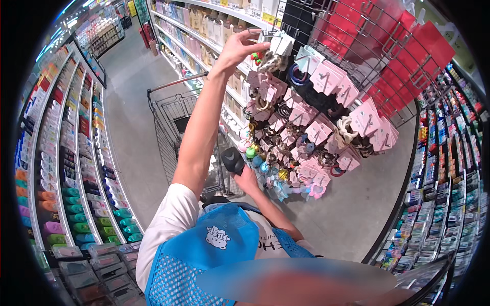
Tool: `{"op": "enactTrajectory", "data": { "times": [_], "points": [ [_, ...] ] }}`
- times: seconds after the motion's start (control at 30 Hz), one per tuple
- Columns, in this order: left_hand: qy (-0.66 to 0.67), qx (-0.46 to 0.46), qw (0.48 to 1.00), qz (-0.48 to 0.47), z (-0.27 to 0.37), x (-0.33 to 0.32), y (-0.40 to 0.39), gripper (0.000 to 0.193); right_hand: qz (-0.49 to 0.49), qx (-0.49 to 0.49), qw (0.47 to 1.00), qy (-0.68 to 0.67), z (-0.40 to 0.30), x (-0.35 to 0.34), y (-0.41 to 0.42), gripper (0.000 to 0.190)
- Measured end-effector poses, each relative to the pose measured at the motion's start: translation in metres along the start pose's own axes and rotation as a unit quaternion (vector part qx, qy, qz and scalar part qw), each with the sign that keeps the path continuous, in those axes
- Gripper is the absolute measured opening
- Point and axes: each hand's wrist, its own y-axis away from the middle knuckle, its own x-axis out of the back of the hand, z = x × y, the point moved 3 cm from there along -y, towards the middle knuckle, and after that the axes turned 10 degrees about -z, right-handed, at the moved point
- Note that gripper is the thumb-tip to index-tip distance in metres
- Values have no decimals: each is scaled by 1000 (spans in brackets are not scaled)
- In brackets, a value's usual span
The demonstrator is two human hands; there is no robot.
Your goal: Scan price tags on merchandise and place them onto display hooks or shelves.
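My left hand (242,49) is raised to the top of a wire-grid rack (398,49). Its thumb and fingers are around a small clear tag (264,37) at a hook's front end. Just below hang red strawberry-shaped hair ornaments (257,58) and a furry patterned hair tie (275,62); white cards (282,44) hang beside the fingers. Lower down, my right hand (247,179) grips a black handheld device (232,160) that looks like a barcode scanner. Pink-carded hair ties (327,78) hang in rows to its right, with coloured pompom ornaments (250,152) close by.
A wire shopping cart (164,114) stands ahead, left of the rack. Shelves of bottles (208,25) run behind it. Another shelf unit (65,153) lines the left side, and packed shelves (436,176) curve along the right. Red bags (405,72) hang at the upper right.
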Motion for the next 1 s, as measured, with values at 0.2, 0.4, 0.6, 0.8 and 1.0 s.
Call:
{"op": "enactTrajectory", "data": {
  "times": [0.2, 0.4, 0.6, 0.8, 1.0],
  "points": [
    [-28, -25, 995, 96, 5, 13, 7, 73, -25, 5, 999, 35, -3, 1, 10, 51],
    [-22, -39, 992, 117, 26, 27, 31, 61, -55, -20, 998, 21, -4, 3, 12, 48],
    [117, -132, 975, 136, 42, 59, 61, 43, -39, -5, 999, -3, 0, -4, 7, 50],
    [314, -172, 929, 92, -47, 101, 140, 61, -19, 77, 949, -306, -47, 16, -34, 23],
    [483, -151, 857, 96, -162, 136, 218, 62, -193, 198, 859, -430, -190, 19, -80, 11]
  ]
}}
